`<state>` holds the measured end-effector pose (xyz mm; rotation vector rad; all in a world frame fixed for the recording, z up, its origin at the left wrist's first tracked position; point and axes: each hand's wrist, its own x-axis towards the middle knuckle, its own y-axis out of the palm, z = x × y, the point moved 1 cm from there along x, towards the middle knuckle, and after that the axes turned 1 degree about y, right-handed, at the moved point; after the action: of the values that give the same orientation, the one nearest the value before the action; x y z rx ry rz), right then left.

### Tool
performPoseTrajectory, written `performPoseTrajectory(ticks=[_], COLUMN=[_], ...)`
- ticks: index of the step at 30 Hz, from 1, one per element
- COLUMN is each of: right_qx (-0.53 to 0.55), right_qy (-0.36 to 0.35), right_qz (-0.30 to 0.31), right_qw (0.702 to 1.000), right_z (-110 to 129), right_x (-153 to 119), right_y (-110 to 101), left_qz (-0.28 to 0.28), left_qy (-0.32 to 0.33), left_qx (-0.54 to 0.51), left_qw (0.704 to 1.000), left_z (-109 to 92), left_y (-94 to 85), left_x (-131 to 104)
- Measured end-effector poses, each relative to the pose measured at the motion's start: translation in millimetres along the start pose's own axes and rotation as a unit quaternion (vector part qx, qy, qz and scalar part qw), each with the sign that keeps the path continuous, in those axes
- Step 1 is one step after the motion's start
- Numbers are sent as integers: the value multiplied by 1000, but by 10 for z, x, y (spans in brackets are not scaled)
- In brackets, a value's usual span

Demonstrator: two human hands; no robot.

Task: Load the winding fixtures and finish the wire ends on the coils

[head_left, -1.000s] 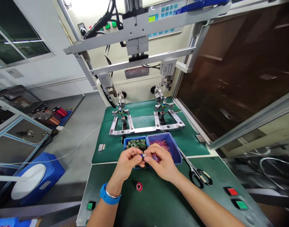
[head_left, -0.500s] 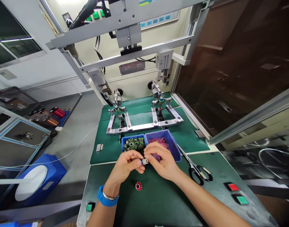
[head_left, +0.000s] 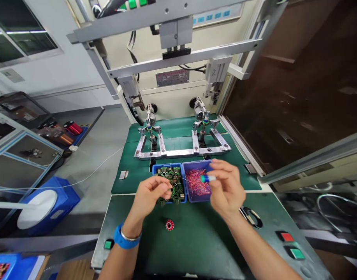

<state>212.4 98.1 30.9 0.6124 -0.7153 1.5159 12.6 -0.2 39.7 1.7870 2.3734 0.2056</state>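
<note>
My right hand [head_left: 229, 186] is raised over the right bin, gripping a small cylinder [head_left: 208, 178] with a green end, a blue band and a whitish end. Fingers pinched, my left hand [head_left: 155, 194] is in front of the left bin; whatever lies between its fingertips is too small to make out. A thin pale wire stretches in the space between both hands. In the blue left bin [head_left: 155, 170] are several green slotted motor cores [head_left: 176, 194]. The purple-blue right bin [head_left: 185, 167] contains red wire scraps [head_left: 196, 186]. A core wound in red [head_left: 169, 224] lies on the green table.
Behind the bins stands a metal fixture [head_left: 178, 154] with two posts carrying cores. Scissors [head_left: 255, 218] lie partly behind my right wrist. Red [head_left: 286, 236] and green [head_left: 297, 253] buttons are at the right, another green button [head_left: 108, 244] at the left. A crossbar frame [head_left: 184, 60] hangs overhead.
My right hand has moved right and up, away from my left hand, carrying the small cylinder. My left hand has shifted slightly left. The view has shifted a little.
</note>
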Motion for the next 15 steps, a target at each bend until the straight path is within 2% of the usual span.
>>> performPoseTrajectory(ticks=[2, 5, 7, 10, 15], right_qx=[-29, -73, -84, -102, -91], right_qy=[36, 24, 11, 25, 43], right_qz=[-6, 111, 161, 176, 179], right_qw=[999, 991, 983, 979, 979], right_z=[-74, -120, -114, -100, -22], right_x=[12, -86, -196, -311, -273], right_y=[4, 146, 262, 358, 296], left_qz=[-22, -44, -41, -18, 27], left_qy=[6, 29, 45, 61, 34], left_qx=[-19, -58, -73, -92, -130], left_qw=[1000, 997, 995, 994, 991], left_z=[1, 6, 1, -22, -27], left_y=[-122, -214, -202, -141, -43], left_x=[29, 46, 40, 22, -20])
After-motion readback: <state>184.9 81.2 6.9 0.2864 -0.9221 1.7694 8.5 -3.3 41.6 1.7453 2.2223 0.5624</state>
